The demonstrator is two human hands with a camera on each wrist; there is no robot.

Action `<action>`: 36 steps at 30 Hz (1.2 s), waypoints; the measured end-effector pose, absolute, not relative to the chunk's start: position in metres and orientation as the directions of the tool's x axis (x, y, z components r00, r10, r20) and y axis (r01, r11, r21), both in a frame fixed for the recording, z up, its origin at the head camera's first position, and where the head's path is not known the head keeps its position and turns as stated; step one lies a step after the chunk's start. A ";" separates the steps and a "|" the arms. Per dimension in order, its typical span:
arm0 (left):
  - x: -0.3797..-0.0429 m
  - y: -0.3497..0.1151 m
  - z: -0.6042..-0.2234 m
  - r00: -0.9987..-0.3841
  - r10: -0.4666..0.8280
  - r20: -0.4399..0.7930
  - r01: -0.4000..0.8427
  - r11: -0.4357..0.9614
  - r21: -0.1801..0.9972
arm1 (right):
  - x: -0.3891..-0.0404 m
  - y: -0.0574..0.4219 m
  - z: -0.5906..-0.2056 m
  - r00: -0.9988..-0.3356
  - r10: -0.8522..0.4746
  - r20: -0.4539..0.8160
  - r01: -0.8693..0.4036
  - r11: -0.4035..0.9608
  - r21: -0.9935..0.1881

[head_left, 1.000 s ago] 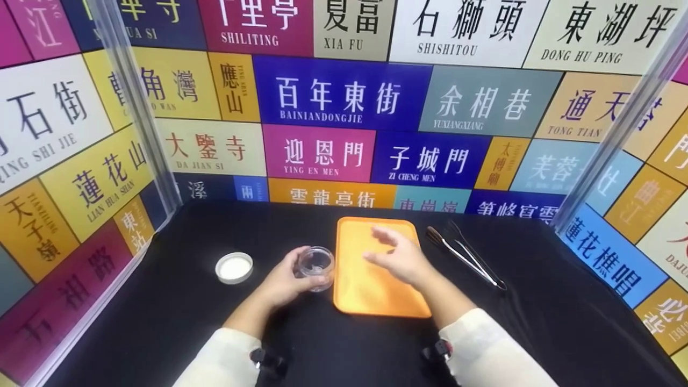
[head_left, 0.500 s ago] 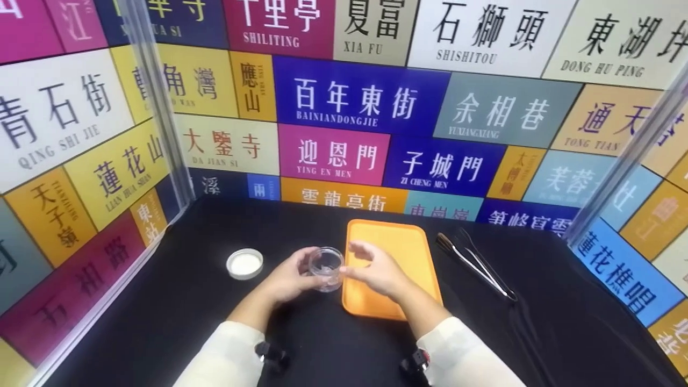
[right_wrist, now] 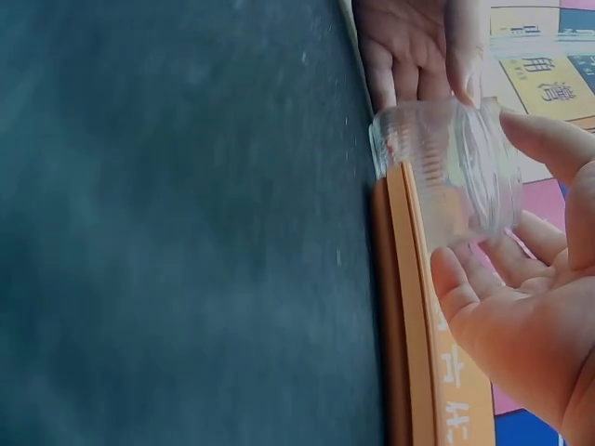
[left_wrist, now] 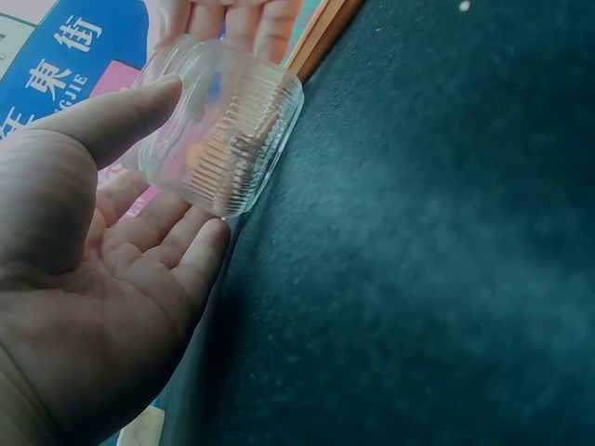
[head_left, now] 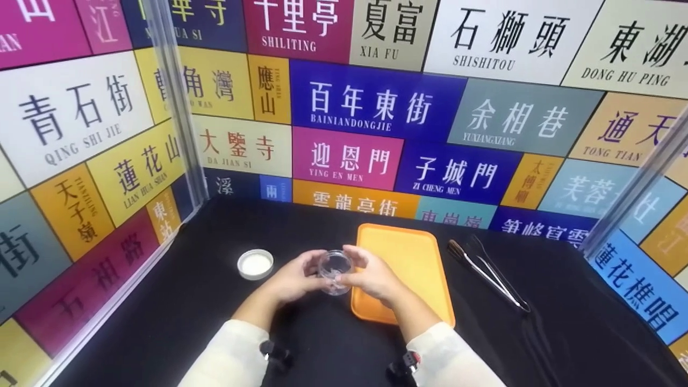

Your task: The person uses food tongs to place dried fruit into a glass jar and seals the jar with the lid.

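Observation:
A clear, open-topped jar (head_left: 337,263) stands upright between the two hands, its ribbed base close over the black tablecloth. From its left side the left hand (head_left: 293,277) holds it, thumb along the near wall and fingers round behind. The right hand (head_left: 373,277) grips the opposite side, thumb at the front. In the right wrist view, the right hand (right_wrist: 530,316) has its thumb near the jar's threaded neck (right_wrist: 483,167) and fingers beneath the far side. A round white lid (head_left: 255,264) lies on the cloth left of the jar.
An orange tray (head_left: 411,269) lies just right of the jar, its left edge partly behind the right hand. Farther right, metal tongs (head_left: 490,274) with dark tips rest on the black cloth (head_left: 322,344). Panels printed with characters (head_left: 376,97) enclose the table's back and sides.
The right hand has come left from over the tray and taken hold of the jar beside the left hand. The head view has shifted, so everything sits farther right in it.

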State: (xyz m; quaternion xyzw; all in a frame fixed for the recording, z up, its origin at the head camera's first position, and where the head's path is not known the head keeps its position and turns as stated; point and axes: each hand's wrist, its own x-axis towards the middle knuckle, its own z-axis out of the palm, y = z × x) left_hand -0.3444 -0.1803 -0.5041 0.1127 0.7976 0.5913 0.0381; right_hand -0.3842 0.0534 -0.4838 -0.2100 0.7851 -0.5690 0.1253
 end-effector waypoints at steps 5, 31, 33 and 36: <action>-0.346 -0.178 -0.504 -0.968 0.240 0.079 0.143 0.262 0.954 | -0.386 0.052 -0.490 -0.873 -0.486 0.048 -0.179 0.229 -0.957; -0.350 -0.225 -0.496 -0.976 0.040 0.212 0.216 0.240 0.947 | -0.391 0.048 -0.505 -0.869 -0.493 0.034 -0.196 0.281 -0.939; -0.351 -0.231 -0.496 -0.974 -0.008 0.225 0.216 0.253 0.943 | -0.391 0.048 -0.506 -0.872 -0.487 0.039 -0.206 0.293 -0.934; -0.351 -0.238 -0.496 -0.969 -0.071 0.238 0.209 0.283 0.936 | -0.391 0.048 -0.508 -0.872 -0.487 0.049 -0.218 0.296 -0.930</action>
